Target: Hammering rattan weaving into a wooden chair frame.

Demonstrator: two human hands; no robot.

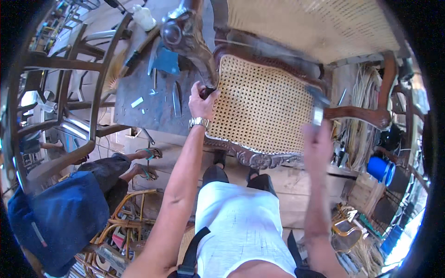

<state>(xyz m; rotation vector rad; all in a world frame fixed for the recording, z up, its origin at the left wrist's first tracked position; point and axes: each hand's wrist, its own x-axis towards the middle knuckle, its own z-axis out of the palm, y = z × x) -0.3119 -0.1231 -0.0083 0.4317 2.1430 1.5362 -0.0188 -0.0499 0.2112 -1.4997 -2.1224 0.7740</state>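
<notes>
A carved dark wooden armchair with a woven cane seat (pixel 262 104) lies before me on a worktable. My left hand (pixel 202 103), with a metal watch at the wrist, is closed at the seat's left edge, beside the carved armrest (pixel 197 46). Something short and dark shows between its fingers; I cannot make out what. My right hand (pixel 318 146), smeared by motion, is closed around a hammer (pixel 318 113) raised over the right part of the seat. The hammer's head is blurred too.
A knife-like blade (pixel 176 99), white scraps (pixel 137 102) and blue sheet (pixel 167 61) lie on the worktable (pixel 157 113). Wooden chair frames (pixel 97 83) stand left, near a person in dark blue (pixel 60 211). Cane strands (pixel 364 116) hang at right, near a blue bucket (pixel 381 170).
</notes>
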